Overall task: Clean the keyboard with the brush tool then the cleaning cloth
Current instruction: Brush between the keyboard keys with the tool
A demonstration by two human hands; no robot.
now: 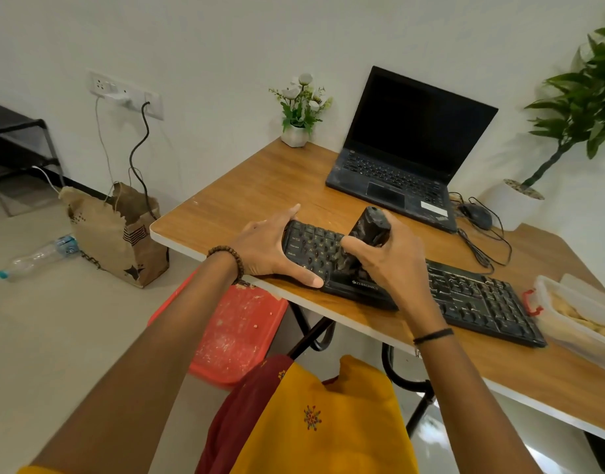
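Black keyboard, flat on desk near front edge, runs diagonally left-far to right-near; white "ZEBRONICS" logo on front lip, left end under hands. Brush: dark, chunky handle tilted up, bristle end down on left-side keys. Cloth not seen.

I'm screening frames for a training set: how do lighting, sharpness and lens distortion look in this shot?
Head view: soft, even light, only faint shadows on the table; wide-angle bending curves the table edge and tilts the wall; the keyboard is sharp enough to read its brand; the brush tool in the right hand looks slightly smeared; left hand crisp.
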